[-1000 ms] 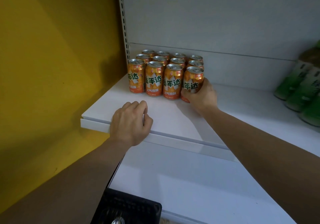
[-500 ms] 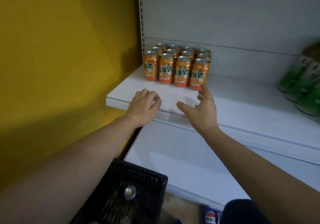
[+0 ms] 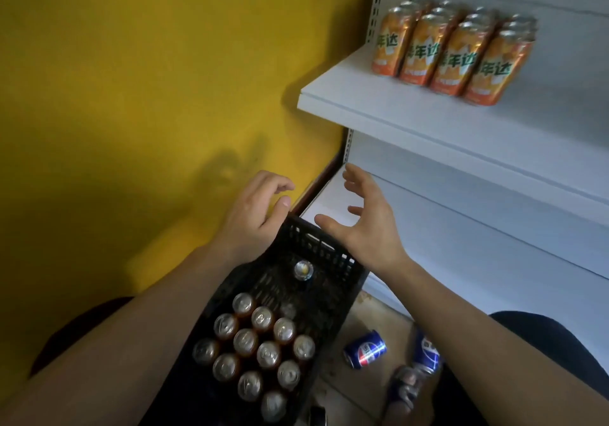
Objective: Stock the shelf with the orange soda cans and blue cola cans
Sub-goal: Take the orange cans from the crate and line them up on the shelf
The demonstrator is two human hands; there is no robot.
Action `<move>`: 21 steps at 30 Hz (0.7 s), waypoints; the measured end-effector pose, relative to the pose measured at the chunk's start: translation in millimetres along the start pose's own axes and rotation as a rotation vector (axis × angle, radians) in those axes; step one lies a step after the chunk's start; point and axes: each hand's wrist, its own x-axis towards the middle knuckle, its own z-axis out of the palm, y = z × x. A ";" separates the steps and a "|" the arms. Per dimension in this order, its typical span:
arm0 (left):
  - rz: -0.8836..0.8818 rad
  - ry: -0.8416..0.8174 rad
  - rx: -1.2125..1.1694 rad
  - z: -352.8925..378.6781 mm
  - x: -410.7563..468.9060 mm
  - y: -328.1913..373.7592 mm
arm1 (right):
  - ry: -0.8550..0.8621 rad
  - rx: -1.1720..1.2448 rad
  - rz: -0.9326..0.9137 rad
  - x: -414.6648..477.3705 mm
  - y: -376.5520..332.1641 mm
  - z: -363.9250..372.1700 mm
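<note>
Left hand [image 3: 257,210]: empty, fingers loosely bent, above the crate's far corner at 11 o'clock.
Right hand [image 3: 364,224]: empty, fingers spread wide, palm facing left, above the crate's far rim at 1 o'clock.
Crate [image 3: 333,256]: black with slotted walls, at 6 o'clock, between the forearms.
Crate cans [image 3: 257,343]: upright and packed in the near half, only the tops showing.
Lone can [image 3: 303,270]: stands apart at their 12 o'clock.
Orange cans [image 3: 451,53]: upright block at 1 o'clock on the shelf, four across in front.
Shelf [image 3: 395,119]: white.
Blue cans: on the floor at 5 o'clock, one [image 3: 365,350] on its side, one [image 3: 425,355] partly hidden by the right forearm.
Sandal [image 3: 403,389]: just below the blue cans.
Wall [image 3: 131,79]: yellow, from 9 to 12 o'clock.
</note>
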 end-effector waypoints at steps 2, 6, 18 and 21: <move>-0.021 -0.027 0.003 -7.2 -5.6 -4.0 | -0.046 -0.029 -0.003 1.7 -0.7 8.0; -0.069 -0.112 0.051 -13.1 -16.3 -12.3 | -0.162 -0.123 0.075 2.1 13.6 35.9; -0.179 -0.441 0.099 9.5 -18.4 -40.8 | -0.876 -0.573 0.105 -50.3 132.7 159.2; -0.199 -0.363 0.072 7.9 -9.5 -43.4 | -0.933 -0.620 0.152 -60.1 162.3 187.4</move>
